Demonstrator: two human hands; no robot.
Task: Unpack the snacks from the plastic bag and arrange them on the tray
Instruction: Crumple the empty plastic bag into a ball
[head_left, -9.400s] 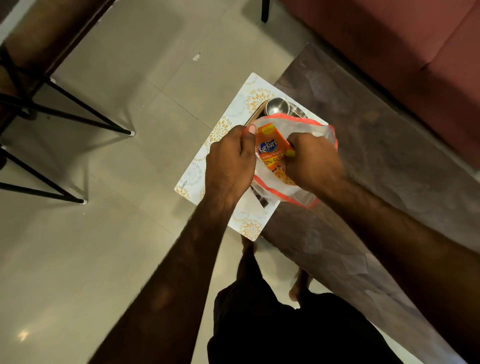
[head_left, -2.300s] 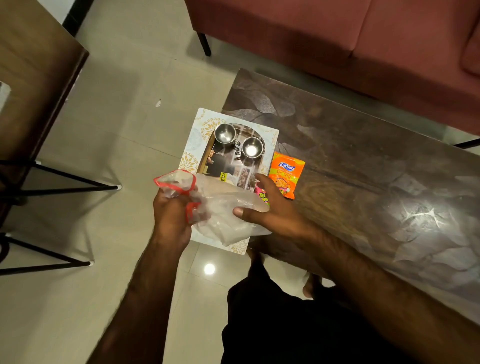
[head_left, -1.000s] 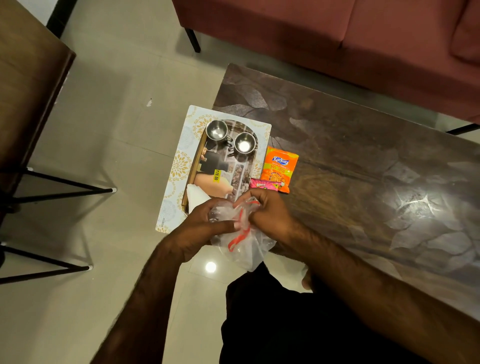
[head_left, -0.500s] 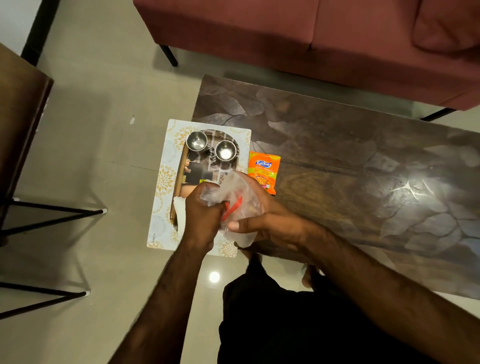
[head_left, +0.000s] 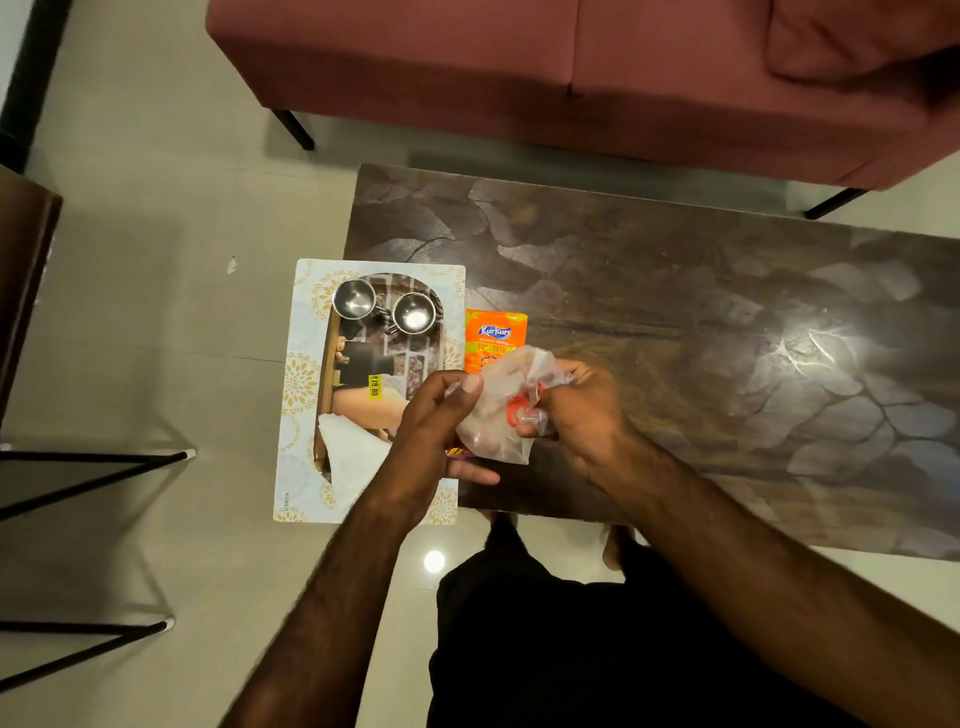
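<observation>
Hands first: your left hand (head_left: 434, 431) and your right hand (head_left: 582, 410) meet over the near left corner of the dark, leaf-patterned wooden table (head_left: 701, 322), and both are closed on the crumpled clear plastic bag with red trim (head_left: 501, 415). Your left thumb presses on the bag's upper left side while the left fingers curl beneath it; your right fingers pinch the bag's right side, with the red trim bunched between them. What the bag holds, if anything, cannot be told through the creased film. Just beyond your hands, the orange Kurkure snack packet (head_left: 493, 338) lies flat on the table, right beside the right edge of the pale rectangular tray with gold floral motifs (head_left: 301, 374); its near end is hidden behind the bag. A sliver of a pink and yellow wrapper (head_left: 460, 453) shows under your left hand, at the tray's right edge. On the tray's far end stand two small shiny steel cups (head_left: 355, 299), side by side and upright. A yellow price sticker (head_left: 374, 387) sits on the tray's printed centre, and a white sheet of paper (head_left: 350, 457) lies on its near part. The tray juts out past the table's left edge, over the pale tiled floor (head_left: 156, 322).
</observation>
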